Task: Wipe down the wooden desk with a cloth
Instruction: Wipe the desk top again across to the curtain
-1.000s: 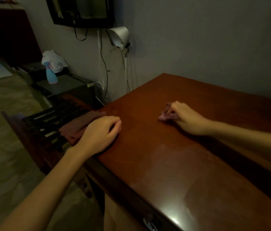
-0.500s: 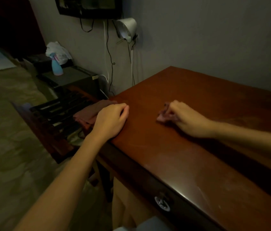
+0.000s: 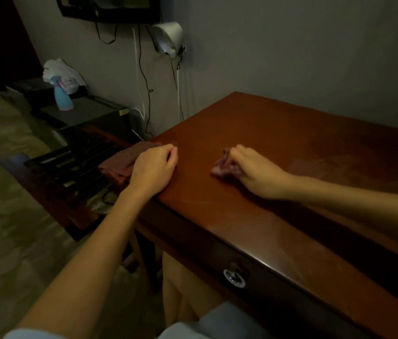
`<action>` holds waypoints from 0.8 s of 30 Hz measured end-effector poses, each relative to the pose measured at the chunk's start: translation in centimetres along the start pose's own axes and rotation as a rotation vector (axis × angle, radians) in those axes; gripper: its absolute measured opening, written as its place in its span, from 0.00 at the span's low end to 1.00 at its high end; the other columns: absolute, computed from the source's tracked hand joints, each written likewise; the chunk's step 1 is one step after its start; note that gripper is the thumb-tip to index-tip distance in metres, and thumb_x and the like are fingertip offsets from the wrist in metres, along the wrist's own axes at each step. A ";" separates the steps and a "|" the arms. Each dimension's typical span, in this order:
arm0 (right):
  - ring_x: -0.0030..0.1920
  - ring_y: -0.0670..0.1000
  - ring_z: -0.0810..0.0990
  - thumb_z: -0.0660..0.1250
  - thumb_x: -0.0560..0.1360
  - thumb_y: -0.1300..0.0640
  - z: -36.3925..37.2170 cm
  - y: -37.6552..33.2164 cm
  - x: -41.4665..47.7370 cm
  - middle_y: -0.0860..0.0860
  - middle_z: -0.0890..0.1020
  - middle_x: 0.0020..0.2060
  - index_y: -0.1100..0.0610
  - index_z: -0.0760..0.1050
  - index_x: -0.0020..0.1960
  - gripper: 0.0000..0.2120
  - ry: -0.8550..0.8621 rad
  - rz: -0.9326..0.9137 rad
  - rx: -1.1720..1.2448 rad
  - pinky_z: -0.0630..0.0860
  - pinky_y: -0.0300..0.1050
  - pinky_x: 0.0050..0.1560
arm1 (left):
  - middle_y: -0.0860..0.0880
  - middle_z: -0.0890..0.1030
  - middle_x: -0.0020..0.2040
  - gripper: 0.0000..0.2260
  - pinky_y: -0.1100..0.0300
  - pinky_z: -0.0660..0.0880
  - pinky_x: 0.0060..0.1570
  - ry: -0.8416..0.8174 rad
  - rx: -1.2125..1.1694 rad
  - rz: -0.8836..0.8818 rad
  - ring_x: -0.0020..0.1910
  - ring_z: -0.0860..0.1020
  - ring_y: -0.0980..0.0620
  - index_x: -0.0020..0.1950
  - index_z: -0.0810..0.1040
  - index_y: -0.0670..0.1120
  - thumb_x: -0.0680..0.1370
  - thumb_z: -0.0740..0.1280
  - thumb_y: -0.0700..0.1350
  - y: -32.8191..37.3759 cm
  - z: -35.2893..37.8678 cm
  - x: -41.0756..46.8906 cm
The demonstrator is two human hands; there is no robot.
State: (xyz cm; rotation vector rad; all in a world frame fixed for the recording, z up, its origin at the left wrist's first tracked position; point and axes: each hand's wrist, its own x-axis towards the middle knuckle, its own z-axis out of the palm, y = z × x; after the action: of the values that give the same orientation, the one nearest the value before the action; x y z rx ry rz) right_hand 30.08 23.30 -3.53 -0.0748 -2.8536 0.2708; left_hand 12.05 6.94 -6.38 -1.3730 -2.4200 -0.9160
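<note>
Grip comes first: my right hand [image 3: 260, 173] is bunched over the small purplish cloth [image 3: 223, 166], fingers curled down into it so the rag is crumpled into a wad under the knuckles and pressed flat against the wooden desk [image 3: 303, 133]. I judge the wad is held that way to put weight through a thick pad, not a loose sheet that would skate. The cloth sits toward the left half of the top, well in from the front edge.

My left hand [image 3: 154, 167] grasps nothing. It rests on the desk's left edge with fingers loosely curled, and I read it as a brace that steadies my lean while the other arm works. Just beside it, off the desk, a brownish towel [image 3: 119, 162] lies draped on a dark slatted rack [image 3: 71, 162]; whether the hand touches the towel I cannot tell.

Right of the cloth the surface shows a duller, smeared patch [image 3: 320, 165], which I take for a film not yet wiped. Much of the top looks undone from here, so I judge the job partway at most.

Further out, a ring drawer pull [image 3: 234, 278] hangs on the front, a blue spray bottle [image 3: 63, 100] stands on a low cabinet by the wall, and a lamp [image 3: 170, 36] with dangling cords is mounted above the desk's far corner.
</note>
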 end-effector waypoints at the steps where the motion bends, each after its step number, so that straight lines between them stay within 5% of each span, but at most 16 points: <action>1: 0.58 0.54 0.71 0.59 0.80 0.57 0.2 0.5 1.5 0.48 0.69 0.52 0.51 0.67 0.54 0.05 0.026 0.098 -0.033 0.67 0.43 0.50 | 0.49 0.76 0.35 0.16 0.54 0.66 0.35 -0.006 -0.009 -0.002 0.33 0.74 0.52 0.38 0.73 0.47 0.83 0.54 0.48 0.0 -0.1 0.0; 4: 0.59 0.54 0.70 0.60 0.78 0.58 2.3 -3.0 4.0 0.52 0.71 0.57 0.55 0.69 0.59 0.10 0.076 0.150 -0.066 0.69 0.47 0.52 | 0.48 0.77 0.35 0.16 0.52 0.67 0.37 -0.007 -0.023 -0.017 0.35 0.75 0.49 0.37 0.73 0.47 0.82 0.55 0.47 -0.1 -0.3 0.1; 7: 0.50 0.56 0.70 0.62 0.73 0.62 3.6 -9.2 0.2 0.56 0.72 0.52 0.56 0.68 0.53 0.09 0.077 -0.143 0.019 0.70 0.53 0.48 | 0.45 0.78 0.37 0.15 0.48 0.70 0.39 0.011 0.000 -0.017 0.37 0.76 0.45 0.39 0.74 0.45 0.82 0.56 0.47 -0.2 -0.2 0.2; 10: 0.48 0.44 0.65 0.62 0.71 0.64 1.8 -8.7 -5.1 0.47 0.68 0.53 0.50 0.63 0.52 0.15 -0.065 -0.296 0.111 0.64 0.39 0.47 | 0.48 0.77 0.36 0.15 0.52 0.67 0.36 0.000 -0.005 -0.010 0.36 0.75 0.49 0.37 0.72 0.48 0.82 0.55 0.48 -0.2 -0.1 0.1; 13: 0.49 0.34 0.63 0.61 0.77 0.63 0.2 -4.0 -5.2 0.40 0.65 0.52 0.49 0.66 0.52 0.10 0.003 -0.120 0.089 0.64 0.35 0.51 | 0.50 0.76 0.35 0.16 0.53 0.67 0.35 -0.003 -0.005 0.001 0.34 0.74 0.52 0.37 0.72 0.49 0.83 0.55 0.48 0.0 -0.1 0.0; 15: 0.53 0.44 0.67 0.59 0.79 0.60 0.2 -1.7 -2.5 0.47 0.69 0.54 0.52 0.67 0.54 0.05 0.057 0.069 0.028 0.68 0.44 0.52 | 0.50 0.76 0.34 0.16 0.52 0.68 0.36 -0.007 -0.006 0.005 0.34 0.74 0.51 0.37 0.72 0.48 0.83 0.55 0.47 0.1 -0.1 0.0; 18: 0.57 0.53 0.70 0.60 0.78 0.59 2.0 -3.3 1.8 0.51 0.70 0.56 0.54 0.68 0.59 0.09 0.081 0.177 -0.037 0.68 0.45 0.51 | 0.49 0.76 0.35 0.15 0.55 0.63 0.34 -0.003 0.000 0.000 0.34 0.74 0.50 0.37 0.72 0.48 0.82 0.55 0.47 0.0 -0.2 0.0; 21: 0.52 0.56 0.70 0.63 0.74 0.63 3.4 -8.9 0.1 0.56 0.72 0.54 0.57 0.69 0.55 0.11 0.085 -0.062 0.000 0.71 0.53 0.48 | 0.47 0.76 0.36 0.14 0.55 0.61 0.35 0.013 0.019 0.022 0.35 0.74 0.48 0.38 0.72 0.46 0.82 0.56 0.45 0.1 -0.3 -0.1; 24: 0.53 0.53 0.69 0.64 0.72 0.63 2.2 -9.1 -4.9 0.55 0.71 0.56 0.57 0.69 0.55 0.13 -0.017 -0.251 0.095 0.68 0.48 0.50 | 0.48 0.76 0.35 0.15 0.56 0.61 0.33 0.001 0.033 0.027 0.34 0.74 0.49 0.37 0.73 0.46 0.82 0.57 0.46 0.2 -0.2 -0.3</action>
State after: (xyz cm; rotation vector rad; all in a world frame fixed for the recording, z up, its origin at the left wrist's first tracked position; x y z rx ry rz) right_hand 33.97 13.55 -5.17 0.3029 -2.8224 0.3539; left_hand 12.37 6.64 -6.26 -1.3896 -2.3985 -0.8668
